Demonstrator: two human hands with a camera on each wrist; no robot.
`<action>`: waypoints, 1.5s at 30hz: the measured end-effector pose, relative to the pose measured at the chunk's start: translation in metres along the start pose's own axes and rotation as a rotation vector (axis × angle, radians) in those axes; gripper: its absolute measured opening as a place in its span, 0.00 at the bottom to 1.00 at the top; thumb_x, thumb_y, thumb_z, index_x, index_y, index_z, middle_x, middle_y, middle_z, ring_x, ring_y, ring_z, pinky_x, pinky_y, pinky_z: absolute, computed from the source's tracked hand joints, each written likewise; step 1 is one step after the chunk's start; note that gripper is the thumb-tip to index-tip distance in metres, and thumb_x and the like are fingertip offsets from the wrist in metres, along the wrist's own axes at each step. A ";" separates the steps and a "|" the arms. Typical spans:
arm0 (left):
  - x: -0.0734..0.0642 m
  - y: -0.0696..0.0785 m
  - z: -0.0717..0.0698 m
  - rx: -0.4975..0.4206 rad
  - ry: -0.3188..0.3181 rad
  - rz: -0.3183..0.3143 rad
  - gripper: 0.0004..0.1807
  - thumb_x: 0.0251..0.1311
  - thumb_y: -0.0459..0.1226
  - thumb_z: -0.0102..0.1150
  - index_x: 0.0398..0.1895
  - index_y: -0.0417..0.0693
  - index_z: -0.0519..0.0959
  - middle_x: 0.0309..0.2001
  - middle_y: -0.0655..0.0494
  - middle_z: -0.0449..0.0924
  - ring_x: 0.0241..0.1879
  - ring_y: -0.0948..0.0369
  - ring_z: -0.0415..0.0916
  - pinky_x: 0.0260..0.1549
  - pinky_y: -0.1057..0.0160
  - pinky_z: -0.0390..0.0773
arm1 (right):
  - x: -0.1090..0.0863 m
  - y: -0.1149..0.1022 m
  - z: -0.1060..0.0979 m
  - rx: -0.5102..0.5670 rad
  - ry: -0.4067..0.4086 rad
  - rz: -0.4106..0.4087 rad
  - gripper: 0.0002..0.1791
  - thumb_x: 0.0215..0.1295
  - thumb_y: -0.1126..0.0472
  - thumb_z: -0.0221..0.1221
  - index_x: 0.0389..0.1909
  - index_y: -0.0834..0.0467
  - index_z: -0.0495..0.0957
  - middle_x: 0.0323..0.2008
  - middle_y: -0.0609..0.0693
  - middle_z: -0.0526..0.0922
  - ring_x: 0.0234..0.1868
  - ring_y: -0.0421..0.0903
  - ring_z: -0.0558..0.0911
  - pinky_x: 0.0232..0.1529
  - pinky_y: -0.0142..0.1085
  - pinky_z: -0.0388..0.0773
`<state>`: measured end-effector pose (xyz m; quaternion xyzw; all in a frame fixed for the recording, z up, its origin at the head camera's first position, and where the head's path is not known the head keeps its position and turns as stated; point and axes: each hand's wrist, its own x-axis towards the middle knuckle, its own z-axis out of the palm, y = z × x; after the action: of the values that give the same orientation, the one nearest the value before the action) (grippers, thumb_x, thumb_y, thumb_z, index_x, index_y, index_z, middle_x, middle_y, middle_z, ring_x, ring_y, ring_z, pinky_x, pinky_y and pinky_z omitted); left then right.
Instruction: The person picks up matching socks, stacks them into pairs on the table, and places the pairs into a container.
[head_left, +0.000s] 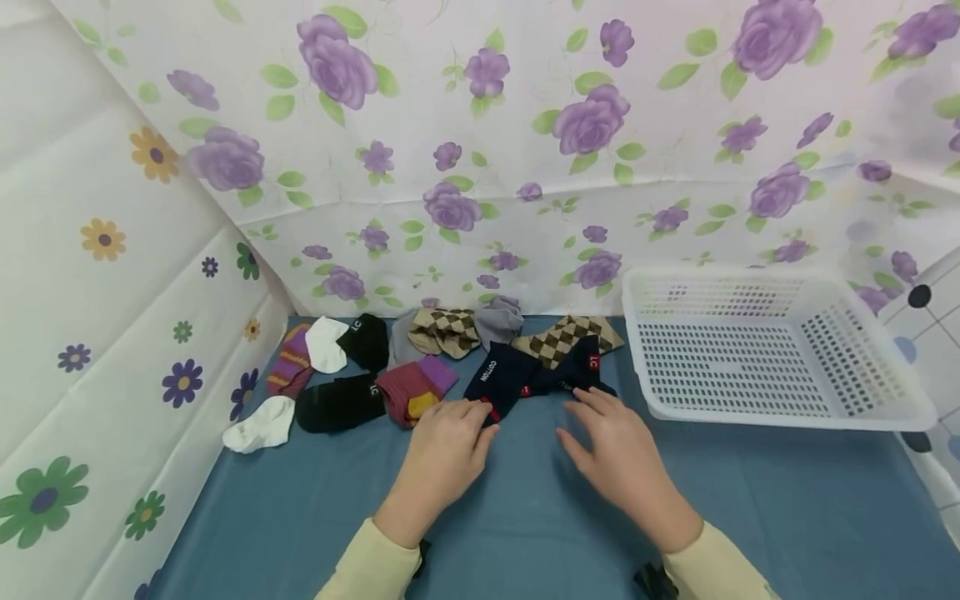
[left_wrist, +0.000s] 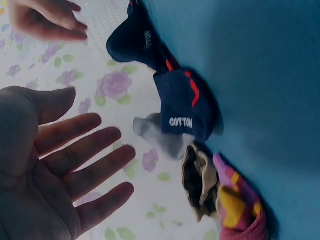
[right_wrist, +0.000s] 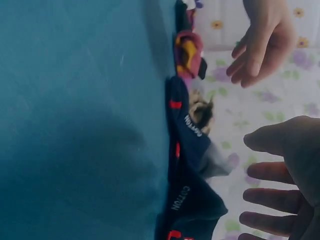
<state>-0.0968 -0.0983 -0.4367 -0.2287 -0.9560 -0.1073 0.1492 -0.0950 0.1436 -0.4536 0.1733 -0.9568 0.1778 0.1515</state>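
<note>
Left hand [head_left: 447, 446], right hand [head_left: 621, 448]: fingers spread, holding nothing. Two navy fabric socks [head_left: 504, 372] touch, apparently matched; beige-brown checked fabric socks [head_left: 567, 339] lie apart, pairing apparently left.

Left of the white basket [head_left: 783, 419], we note a navy sock [head_left: 501, 373] partly hidden by the left hand [head_left: 448, 443]; farther left, a checkered sock [head_left: 444, 331] partly covers grey fabric [head_left: 402, 337]. In the left wrist view, the top edge crops the basket.

– What's at twelve o'clock?
– A rose-print cloth [head_left: 495, 150], and at nine, a daisy-print sheet [head_left: 97, 333]
– And six o'clock?
– Blue table covering [head_left: 532, 525]; at three, a dotted, grid-lined panel [head_left: 930, 329]
</note>
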 end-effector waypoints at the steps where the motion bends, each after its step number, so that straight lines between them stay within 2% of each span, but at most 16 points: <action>1: 0.001 0.001 0.002 -0.001 -0.012 0.008 0.16 0.64 0.49 0.54 0.47 0.51 0.81 0.44 0.57 0.83 0.45 0.60 0.80 0.48 0.54 0.77 | 0.005 0.002 0.003 -0.013 -0.012 0.008 0.23 0.56 0.48 0.64 0.51 0.54 0.79 0.56 0.56 0.77 0.60 0.55 0.74 0.54 0.50 0.74; 6: 0.002 0.004 0.013 -0.020 -0.065 0.020 0.15 0.62 0.47 0.56 0.46 0.52 0.82 0.43 0.58 0.84 0.43 0.61 0.81 0.47 0.56 0.77 | 0.026 0.014 0.017 -0.079 -0.086 0.089 0.37 0.56 0.48 0.65 0.66 0.50 0.65 0.59 0.60 0.73 0.58 0.59 0.74 0.45 0.53 0.77; 9: 0.001 0.005 0.018 -0.022 -0.081 0.022 0.15 0.62 0.47 0.56 0.47 0.52 0.81 0.43 0.58 0.84 0.43 0.61 0.80 0.48 0.57 0.77 | 0.035 0.020 0.025 -0.101 -0.136 0.128 0.42 0.55 0.49 0.65 0.70 0.45 0.58 0.60 0.62 0.71 0.56 0.62 0.74 0.39 0.54 0.78; 11: 0.001 0.006 0.021 -0.021 -0.086 0.025 0.15 0.62 0.47 0.56 0.47 0.51 0.81 0.43 0.58 0.84 0.43 0.61 0.80 0.48 0.57 0.77 | 0.041 0.023 0.029 -0.104 -0.170 0.138 0.41 0.55 0.49 0.65 0.69 0.44 0.59 0.61 0.63 0.71 0.56 0.63 0.74 0.40 0.55 0.77; 14: 0.002 0.005 0.025 -0.023 -0.095 0.027 0.15 0.63 0.47 0.56 0.47 0.51 0.81 0.41 0.58 0.84 0.42 0.61 0.80 0.46 0.56 0.77 | 0.047 0.026 0.033 -0.094 -0.213 0.150 0.36 0.56 0.49 0.65 0.66 0.49 0.65 0.59 0.61 0.73 0.56 0.61 0.74 0.42 0.55 0.77; 17: 0.002 0.006 0.026 -0.027 -0.117 0.019 0.16 0.63 0.48 0.55 0.47 0.51 0.81 0.40 0.57 0.84 0.40 0.60 0.80 0.44 0.56 0.78 | 0.047 0.027 0.035 -0.057 -0.229 0.171 0.30 0.57 0.48 0.64 0.60 0.53 0.72 0.56 0.58 0.77 0.51 0.56 0.78 0.41 0.51 0.78; 19: 0.002 0.006 0.026 -0.028 -0.133 0.011 0.16 0.63 0.48 0.55 0.47 0.51 0.81 0.40 0.57 0.84 0.40 0.60 0.80 0.43 0.55 0.78 | 0.044 0.027 0.035 -0.011 -0.229 0.192 0.26 0.59 0.49 0.62 0.58 0.54 0.75 0.46 0.55 0.83 0.35 0.50 0.82 0.31 0.45 0.78; 21: 0.002 0.006 0.026 -0.029 -0.145 0.003 0.16 0.63 0.48 0.55 0.47 0.51 0.81 0.40 0.57 0.84 0.40 0.60 0.80 0.43 0.55 0.78 | 0.039 0.024 0.034 0.031 -0.216 0.204 0.22 0.61 0.50 0.61 0.55 0.53 0.77 0.29 0.50 0.84 0.19 0.44 0.78 0.21 0.39 0.73; 24: 0.002 0.006 0.026 -0.031 -0.147 -0.005 0.15 0.63 0.48 0.55 0.47 0.51 0.81 0.39 0.57 0.84 0.39 0.60 0.80 0.43 0.55 0.78 | 0.035 0.019 0.029 0.078 -0.186 0.209 0.19 0.62 0.51 0.59 0.53 0.52 0.79 0.09 0.43 0.71 0.06 0.39 0.64 0.12 0.33 0.62; 25: 0.002 0.006 0.026 -0.033 -0.143 -0.008 0.15 0.63 0.48 0.55 0.47 0.51 0.81 0.39 0.57 0.84 0.39 0.60 0.80 0.42 0.55 0.78 | 0.034 0.017 0.026 0.087 -0.174 0.207 0.18 0.63 0.51 0.59 0.53 0.51 0.79 0.06 0.41 0.66 0.06 0.39 0.63 0.11 0.33 0.61; 27: 0.003 0.008 0.025 -0.037 -0.130 -0.015 0.16 0.62 0.48 0.56 0.48 0.52 0.80 0.40 0.57 0.84 0.39 0.59 0.80 0.42 0.55 0.78 | 0.032 0.012 0.018 0.122 -0.157 0.205 0.19 0.64 0.52 0.58 0.55 0.50 0.78 0.05 0.40 0.65 0.05 0.39 0.62 0.10 0.32 0.61; 31: 0.007 0.014 0.019 -0.084 -0.091 -0.052 0.24 0.61 0.51 0.57 0.57 0.52 0.74 0.49 0.55 0.81 0.46 0.58 0.79 0.45 0.55 0.78 | 0.029 0.002 -0.001 0.288 -0.193 0.228 0.22 0.68 0.57 0.51 0.63 0.44 0.69 0.04 0.43 0.64 0.04 0.42 0.60 0.07 0.32 0.61; 34: 0.011 0.022 0.011 -0.178 -0.091 -0.102 0.34 0.59 0.56 0.56 0.66 0.53 0.65 0.57 0.54 0.76 0.53 0.57 0.77 0.48 0.55 0.78 | 0.027 -0.008 -0.016 0.379 -0.225 0.214 0.27 0.69 0.62 0.45 0.67 0.40 0.62 0.05 0.45 0.64 0.04 0.42 0.59 0.07 0.32 0.60; 38: 0.019 0.034 0.003 -0.308 -0.131 -0.144 0.46 0.54 0.61 0.56 0.73 0.56 0.52 0.66 0.54 0.66 0.60 0.56 0.71 0.49 0.53 0.77 | 0.026 -0.022 -0.028 0.403 -0.265 0.157 0.30 0.68 0.67 0.43 0.68 0.39 0.58 0.05 0.44 0.63 0.04 0.40 0.57 0.09 0.31 0.59; 41: 0.023 0.041 0.003 -0.337 -0.120 -0.143 0.50 0.53 0.58 0.61 0.74 0.58 0.46 0.69 0.53 0.61 0.61 0.55 0.69 0.49 0.53 0.77 | 0.025 -0.032 -0.034 0.445 -0.335 0.123 0.31 0.68 0.66 0.42 0.69 0.39 0.56 0.05 0.43 0.64 0.05 0.39 0.56 0.10 0.30 0.59; 45: 0.027 0.043 0.009 -0.317 -0.010 -0.114 0.44 0.55 0.46 0.64 0.73 0.56 0.52 0.66 0.53 0.66 0.58 0.55 0.73 0.47 0.56 0.79 | 0.022 -0.042 -0.038 0.463 -0.369 0.062 0.29 0.70 0.63 0.43 0.69 0.41 0.55 0.09 0.41 0.66 0.06 0.39 0.58 0.12 0.29 0.62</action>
<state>-0.1018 -0.0475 -0.4298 -0.1950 -0.9393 -0.2637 0.1001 -0.0899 0.1152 -0.3996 0.2035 -0.9069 0.3615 -0.0741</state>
